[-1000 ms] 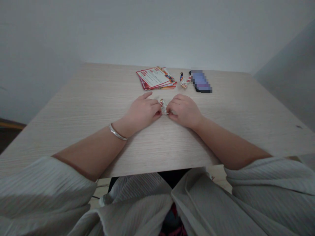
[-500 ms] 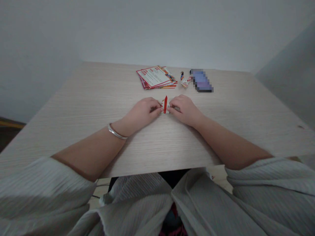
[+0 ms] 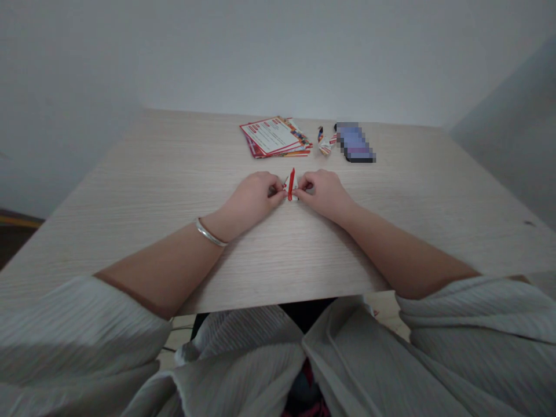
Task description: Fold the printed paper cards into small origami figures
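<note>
Between my hands is a small piece of folded paper [image 3: 291,185], white on its sides with a red pointed strip standing along its middle. My left hand [image 3: 260,196] pinches its left side between thumb and forefinger. From the other side, my right hand [image 3: 324,191] grips the right edge in the same kind of pinch. Fingertips cover part of the white sides. Both hands rest low over the table, a silver bangle [image 3: 211,233] on the left wrist.
Farther back on the pale wooden table [image 3: 174,150] lies a stack of printed cards [image 3: 275,136]. Right of it stands a folded paper figure [image 3: 324,143], close to a blurred-out phone [image 3: 357,142]. A wall [image 3: 278,58] rises behind the table.
My right thumb has come in closer to the red strip, and the strip leans slightly more. The cards, the paper figure and the phone stay in place.
</note>
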Available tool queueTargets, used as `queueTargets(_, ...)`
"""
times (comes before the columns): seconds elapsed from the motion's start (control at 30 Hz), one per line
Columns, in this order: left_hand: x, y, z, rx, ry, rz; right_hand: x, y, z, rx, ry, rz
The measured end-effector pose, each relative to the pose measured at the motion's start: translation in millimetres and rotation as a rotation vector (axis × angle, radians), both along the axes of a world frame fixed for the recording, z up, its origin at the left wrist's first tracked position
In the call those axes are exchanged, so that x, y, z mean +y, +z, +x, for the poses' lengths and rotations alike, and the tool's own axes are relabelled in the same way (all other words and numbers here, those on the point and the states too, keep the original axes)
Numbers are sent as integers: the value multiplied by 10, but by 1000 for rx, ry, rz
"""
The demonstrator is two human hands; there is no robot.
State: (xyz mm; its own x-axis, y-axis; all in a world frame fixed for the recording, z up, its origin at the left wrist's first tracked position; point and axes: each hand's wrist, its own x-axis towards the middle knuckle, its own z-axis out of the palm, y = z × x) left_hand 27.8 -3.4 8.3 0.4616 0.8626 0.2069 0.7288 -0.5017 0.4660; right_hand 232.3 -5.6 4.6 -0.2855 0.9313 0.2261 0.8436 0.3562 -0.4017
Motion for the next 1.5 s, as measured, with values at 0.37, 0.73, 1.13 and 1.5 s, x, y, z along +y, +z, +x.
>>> queueTargets(0.37, -53, -20, 4, -114, -1, 13, 22, -32, 4, 81, -6, -3)
queueTargets(0.73, -58, 36, -41, 56, -107, 19, 20, -88, 132, 147, 231, 94)
queueTargets(1.13, -91, 97, -92, 253, -211, 188, -121, 59, 122, -219, 380, 328)
queueTargets(1.5, -19, 68, -107, 120, -308, 156, 9, 33, 194, -125, 392, 155)
